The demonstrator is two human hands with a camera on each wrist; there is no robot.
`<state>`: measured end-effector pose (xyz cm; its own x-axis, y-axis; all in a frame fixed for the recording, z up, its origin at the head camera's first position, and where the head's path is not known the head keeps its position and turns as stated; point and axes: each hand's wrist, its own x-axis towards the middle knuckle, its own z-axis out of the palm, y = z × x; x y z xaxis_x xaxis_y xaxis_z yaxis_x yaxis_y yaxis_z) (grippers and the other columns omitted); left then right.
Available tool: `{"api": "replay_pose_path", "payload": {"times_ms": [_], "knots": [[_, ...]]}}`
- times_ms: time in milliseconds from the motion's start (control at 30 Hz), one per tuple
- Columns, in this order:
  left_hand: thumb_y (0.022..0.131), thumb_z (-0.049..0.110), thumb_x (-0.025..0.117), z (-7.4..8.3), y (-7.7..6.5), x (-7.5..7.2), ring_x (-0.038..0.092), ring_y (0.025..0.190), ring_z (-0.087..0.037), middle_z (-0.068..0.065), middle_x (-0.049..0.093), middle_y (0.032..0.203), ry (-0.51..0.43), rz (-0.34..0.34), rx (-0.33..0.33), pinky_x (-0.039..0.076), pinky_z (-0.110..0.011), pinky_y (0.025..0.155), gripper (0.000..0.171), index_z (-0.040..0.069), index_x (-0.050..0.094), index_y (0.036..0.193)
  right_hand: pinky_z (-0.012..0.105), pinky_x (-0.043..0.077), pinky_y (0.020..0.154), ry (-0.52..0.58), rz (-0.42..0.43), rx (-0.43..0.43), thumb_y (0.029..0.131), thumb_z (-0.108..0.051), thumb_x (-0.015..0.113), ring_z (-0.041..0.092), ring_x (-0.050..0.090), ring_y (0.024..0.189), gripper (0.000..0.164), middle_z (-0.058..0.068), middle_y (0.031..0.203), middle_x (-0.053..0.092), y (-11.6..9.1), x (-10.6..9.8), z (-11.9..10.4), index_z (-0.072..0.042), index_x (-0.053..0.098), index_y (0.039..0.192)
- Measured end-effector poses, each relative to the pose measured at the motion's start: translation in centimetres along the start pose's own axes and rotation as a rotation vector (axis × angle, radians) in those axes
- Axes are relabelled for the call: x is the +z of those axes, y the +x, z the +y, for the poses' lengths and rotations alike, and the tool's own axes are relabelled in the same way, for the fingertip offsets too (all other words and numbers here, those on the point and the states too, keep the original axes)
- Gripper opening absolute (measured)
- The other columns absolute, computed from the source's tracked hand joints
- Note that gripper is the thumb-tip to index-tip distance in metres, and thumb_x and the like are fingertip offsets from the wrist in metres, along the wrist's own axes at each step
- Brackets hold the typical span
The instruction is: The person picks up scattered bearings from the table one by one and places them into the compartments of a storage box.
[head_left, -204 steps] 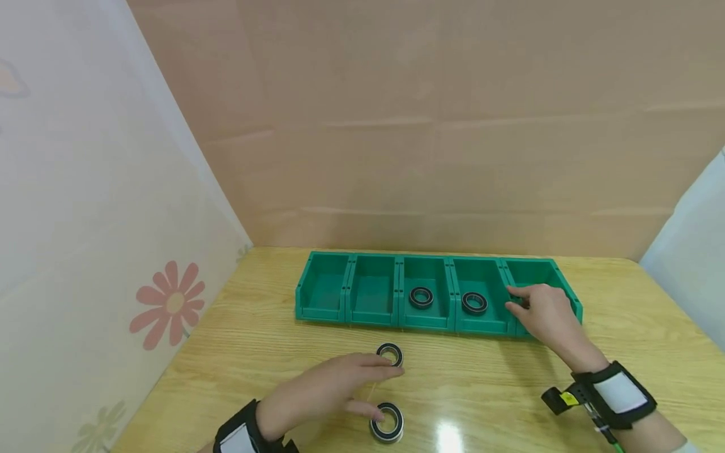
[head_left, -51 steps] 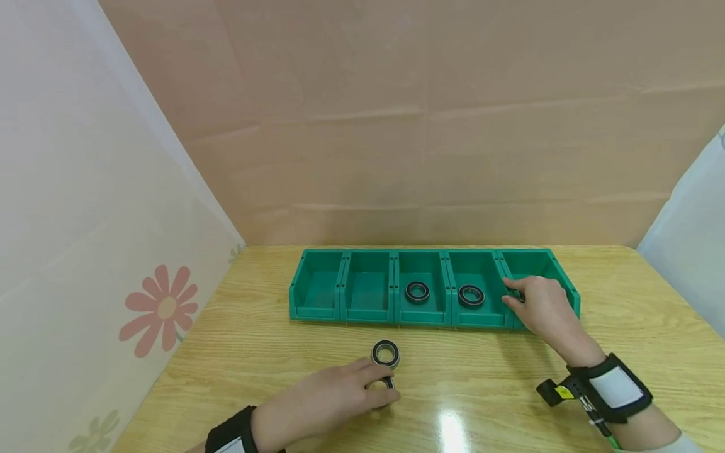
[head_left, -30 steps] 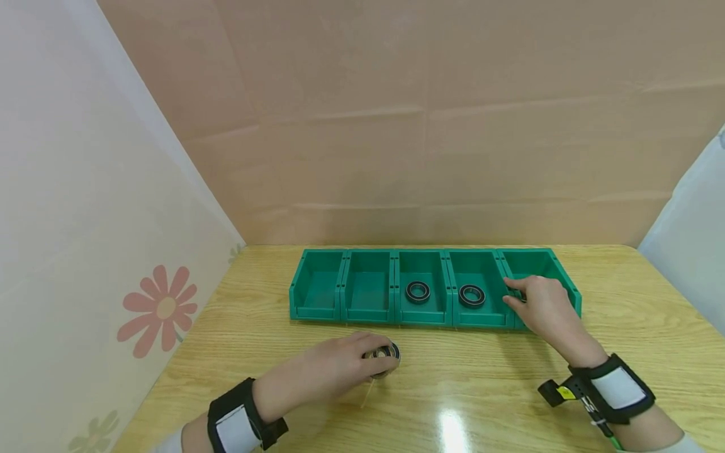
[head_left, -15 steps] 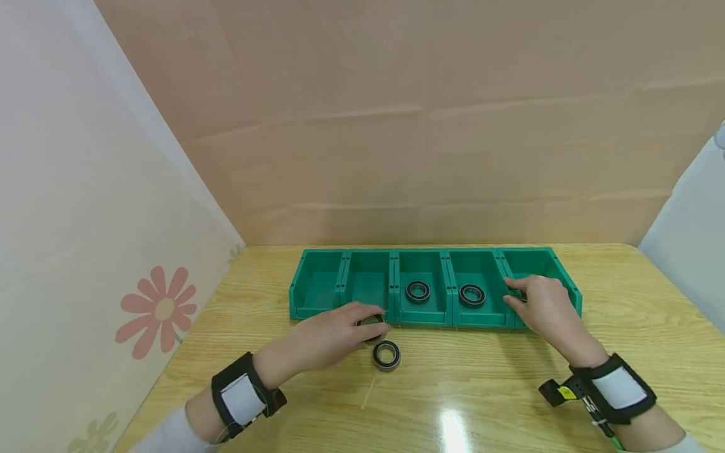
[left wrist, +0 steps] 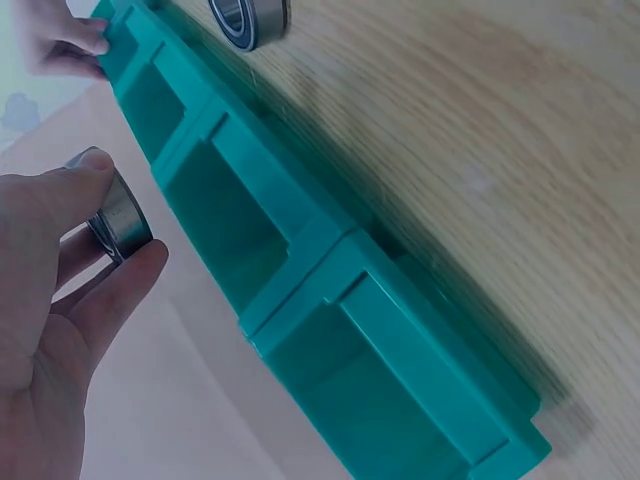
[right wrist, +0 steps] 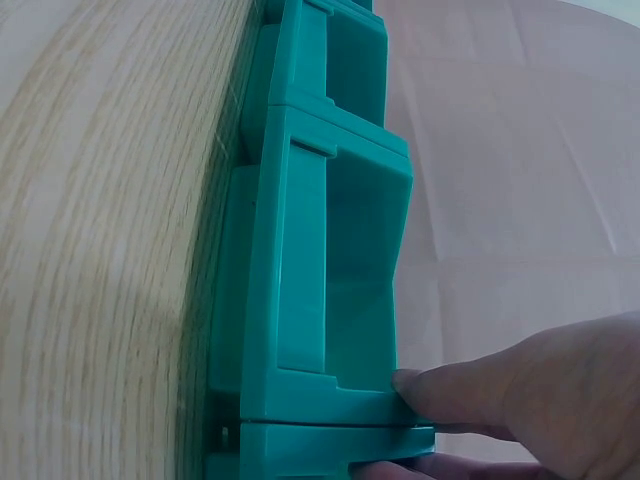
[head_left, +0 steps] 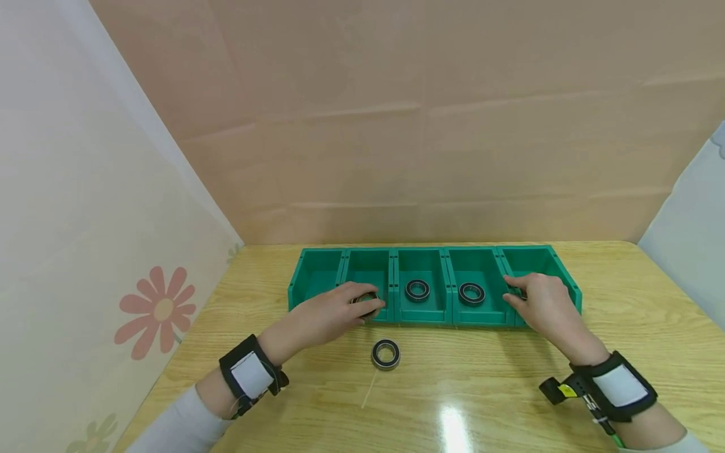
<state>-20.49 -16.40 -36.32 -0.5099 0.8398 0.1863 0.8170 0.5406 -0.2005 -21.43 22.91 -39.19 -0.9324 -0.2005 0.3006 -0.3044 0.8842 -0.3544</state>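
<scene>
My left hand pinches a ball bearing between thumb and fingers. In the head view it is over the second compartment from the left of a green bin row. The left wrist view shows the bearing tilted on edge, its steel rim facing out. At the divider between the two rightmost compartments, my right hand grips the wall, thumb on one side and fingers on the other. One bearing lies flat in the middle compartment, another in the fourth. A loose bearing lies on the table before the row.
The bins stand on a wood-grain table, close to a brown paper backdrop. A white sheet with printed flowers hangs at the left, and a pale panel at the right.
My left hand has picked up the nearer bearing from the table and carried it forward, past the other loose one, to over the second compartment. The right hand stays at the divider.
</scene>
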Motion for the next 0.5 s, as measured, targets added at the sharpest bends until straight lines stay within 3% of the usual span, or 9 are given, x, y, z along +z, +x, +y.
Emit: {"api": "replay_pose_path", "payload": {"times_ms": [267, 500], "knots": [[0.094, 0.024, 0.069, -1.1, 0.9, 0.6, 0.057, 0.127, -0.02, -0.004, 0.056, 0.142, 0.007, -0.024, -0.021, 0.054, -0.027, 0.097, 0.046, 0.021, 0.058, 0.138, 0.023, 0.024, 0.038, 0.005, 0.004, -0.003, 0.088, -0.01, 0.073, 0.013, 0.029, 0.036, 0.039, -0.001, 0.043, 0.04, -0.1, 0.0, 0.0, 0.008, 0.067, 0.121], [0.094, 0.02, 0.069, -2.2, 1.5, 1.0, 0.056, 0.129, -0.023, -0.008, 0.055, 0.143, -0.057, -0.037, -0.06, 0.053, -0.03, 0.101, 0.047, 0.019, 0.057, 0.139, 0.023, 0.024, 0.038, 0.008, 0.002, -0.002, 0.088, -0.011, 0.073, 0.013, 0.03, 0.036, 0.039, -0.001, 0.043, 0.04, -0.1, -0.1, -0.1, 0.008, 0.066, 0.121]]}}
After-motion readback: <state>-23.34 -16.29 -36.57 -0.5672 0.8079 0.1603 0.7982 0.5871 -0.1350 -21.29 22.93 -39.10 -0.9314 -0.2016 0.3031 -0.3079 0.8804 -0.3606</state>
